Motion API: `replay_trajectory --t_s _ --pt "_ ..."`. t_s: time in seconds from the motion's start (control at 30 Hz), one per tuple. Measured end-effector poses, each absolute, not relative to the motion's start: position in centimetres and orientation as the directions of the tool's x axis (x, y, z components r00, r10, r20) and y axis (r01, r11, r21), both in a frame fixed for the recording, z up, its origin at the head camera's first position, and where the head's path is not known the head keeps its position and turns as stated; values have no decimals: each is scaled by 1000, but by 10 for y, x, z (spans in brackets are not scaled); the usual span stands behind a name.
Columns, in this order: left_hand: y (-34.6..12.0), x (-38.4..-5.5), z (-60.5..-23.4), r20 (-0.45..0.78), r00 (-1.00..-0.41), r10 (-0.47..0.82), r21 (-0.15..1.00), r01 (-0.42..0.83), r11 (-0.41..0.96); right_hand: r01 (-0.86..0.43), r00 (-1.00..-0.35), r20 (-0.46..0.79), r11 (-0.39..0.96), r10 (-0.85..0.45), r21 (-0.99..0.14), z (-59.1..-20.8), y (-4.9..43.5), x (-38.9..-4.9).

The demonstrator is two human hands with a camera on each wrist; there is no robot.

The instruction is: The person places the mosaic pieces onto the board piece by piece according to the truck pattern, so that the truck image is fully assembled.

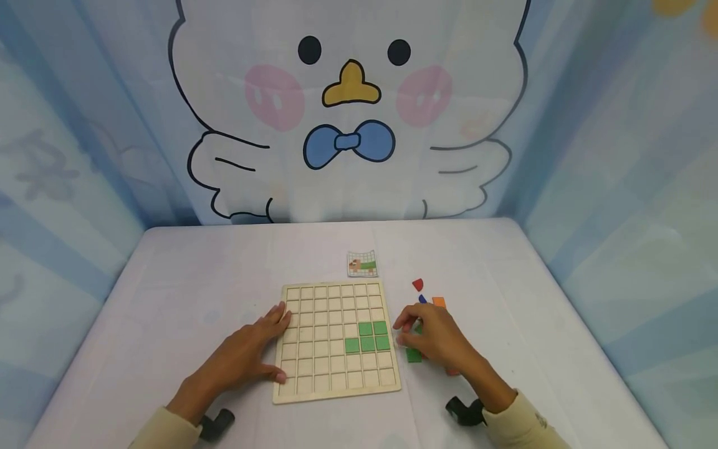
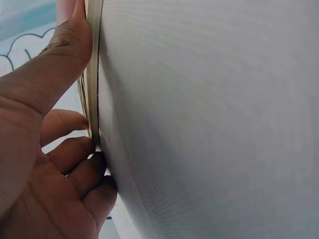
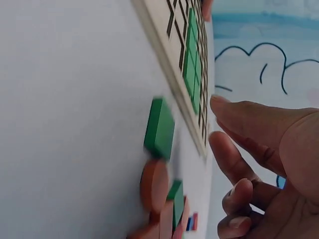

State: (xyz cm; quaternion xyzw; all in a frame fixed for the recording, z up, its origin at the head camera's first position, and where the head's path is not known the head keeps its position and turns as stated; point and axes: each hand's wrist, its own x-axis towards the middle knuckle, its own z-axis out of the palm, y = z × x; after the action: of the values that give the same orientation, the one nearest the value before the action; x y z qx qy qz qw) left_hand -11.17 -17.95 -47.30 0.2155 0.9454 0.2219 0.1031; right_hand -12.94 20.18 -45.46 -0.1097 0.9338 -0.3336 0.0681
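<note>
A pale wooden grid board (image 1: pixel 314 368) lies on the table, with several green square tiles (image 1: pixel 367 343) set in cells toward its right side. My left hand (image 1: pixel 241 355) rests against the board's left edge, thumb near the front corner and fingertips farther back. In the left wrist view, the fingertips touch the board's side and the table. To the right of the board, my right hand (image 1: pixel 437 337) hovers over loose pieces, partly hiding them. Its thumb and forefinger (image 3: pixel 232 154) are apart, with nothing between them. Closest to the board lies a loose green tile (image 3: pixel 159 128), beside a round orange-brown piece (image 3: pixel 154 185).
Behind the board lies a small picture card (image 1: pixel 362 264) printed with a grid. A red piece (image 1: pixel 417 284), a blue piece (image 1: pixel 422 299) and an orange piece (image 1: pixel 439 302) lie beyond my right hand. Printed curtains surround the white table (image 1: pixel 196 280) at the back and sides.
</note>
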Motion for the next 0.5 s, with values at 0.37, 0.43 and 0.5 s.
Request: replay_trajectory --t_s 0.37,0.43,0.5 --pt "-179 -112 -472 -99 -885 454 459 364 810 -198 -947 -109 814 -303 -546 -461 230 -120" --pt "-179 -112 -472 -101 -885 454 459 363 811 -213 -943 -100 808 -316 -550 -463 230 -121" --pt "-179 -112 -472 -101 -884 456 459 365 810 -213 -943 -95 801 -318 -560 -463 228 -122"
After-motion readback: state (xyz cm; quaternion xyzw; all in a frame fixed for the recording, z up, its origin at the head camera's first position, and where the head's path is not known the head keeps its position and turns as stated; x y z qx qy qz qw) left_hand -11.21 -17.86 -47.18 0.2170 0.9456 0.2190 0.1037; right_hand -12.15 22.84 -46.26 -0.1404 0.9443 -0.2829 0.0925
